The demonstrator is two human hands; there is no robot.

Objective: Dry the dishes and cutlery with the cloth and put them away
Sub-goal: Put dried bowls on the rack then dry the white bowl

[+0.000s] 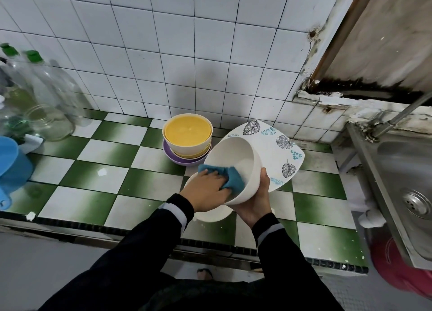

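A white bowl (243,156) is tilted on its side above the counter, its opening facing left. My right hand (256,201) grips it from below and behind, thumb up along the rim. My left hand (205,191) presses a blue cloth (231,177) into the bowl's lower inside, fingers curled round the cloth. Under my hands a second white bowl (210,213) sits on the counter, mostly hidden. A square white plate with leaf prints (271,147) lies behind the held bowl. A stack of bowls (188,139), yellow inside on top and purple at the bottom, stands near the wall.
The green and white checked tile counter (98,170) stretches left. Clear bottles and a glass jar (44,114) stand at the far left by a blue plastic container (11,168). A steel sink (404,182) with a tap (402,114) is at the right.
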